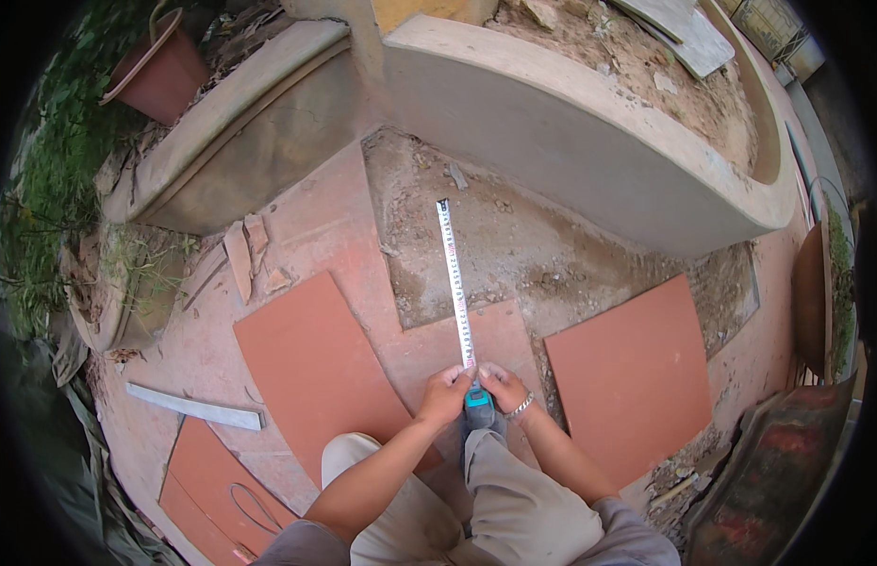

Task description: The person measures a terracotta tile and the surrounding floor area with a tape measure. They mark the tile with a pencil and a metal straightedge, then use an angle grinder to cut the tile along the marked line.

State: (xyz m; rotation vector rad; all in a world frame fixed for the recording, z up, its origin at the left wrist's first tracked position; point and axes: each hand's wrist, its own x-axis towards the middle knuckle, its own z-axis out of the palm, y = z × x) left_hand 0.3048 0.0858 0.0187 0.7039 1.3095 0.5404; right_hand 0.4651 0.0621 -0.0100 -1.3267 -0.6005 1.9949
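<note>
A tape measure's white blade runs out from in front of my knees toward the grey planter wall, its dark-tipped end over the bare rubble patch. Its teal and black case hangs just below my fingers. My left hand pinches the blade's left edge close to the case. On the other edge my right hand, with a bracelet at the wrist, pinches it too. The thumbs nearly meet on the blade. Large terracotta tiles lie on either side, one at the left and one at the right.
A curved planter wall bounds the far side; another low wall with a plant pot stands far left. Broken tile pieces, a grey metal bar and a wire loop lie left. A rusty sheet stands right.
</note>
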